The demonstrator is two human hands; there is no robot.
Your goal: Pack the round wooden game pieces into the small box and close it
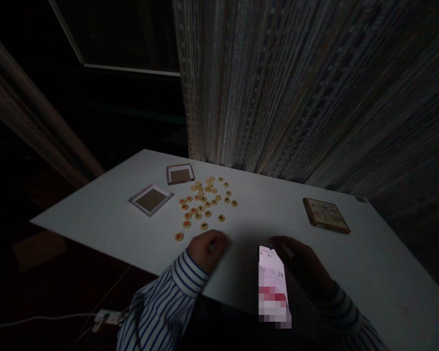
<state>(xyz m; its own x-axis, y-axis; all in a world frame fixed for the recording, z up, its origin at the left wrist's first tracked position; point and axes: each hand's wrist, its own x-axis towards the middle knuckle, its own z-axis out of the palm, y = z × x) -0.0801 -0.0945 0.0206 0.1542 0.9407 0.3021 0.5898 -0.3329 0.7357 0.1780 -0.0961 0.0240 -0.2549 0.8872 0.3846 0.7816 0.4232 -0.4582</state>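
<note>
My left hand [208, 249] is just above or on the white table near its front edge. Its fingers are curled in, and I see nothing in them. My right hand [307, 268] is beside the upper right of a lit phone [272, 275], its fingers bent and somewhat apart, fingertips close to the phone's top; whether they touch it I cannot tell. Timer digits show on the screen, and the lower part is blurred out. Beyond my left hand, many round xiangqi pieces [208, 204] are scattered, some with red or dark characters, others plain side up.
Two shallow open box parts, one nearer [161, 207] and one farther [180, 182], lie left of the pieces. A flat printed box [326, 215] is at the table's [270, 204] right. Curtains [278, 87] hang behind. A power strip [109, 317] with cables is below left.
</note>
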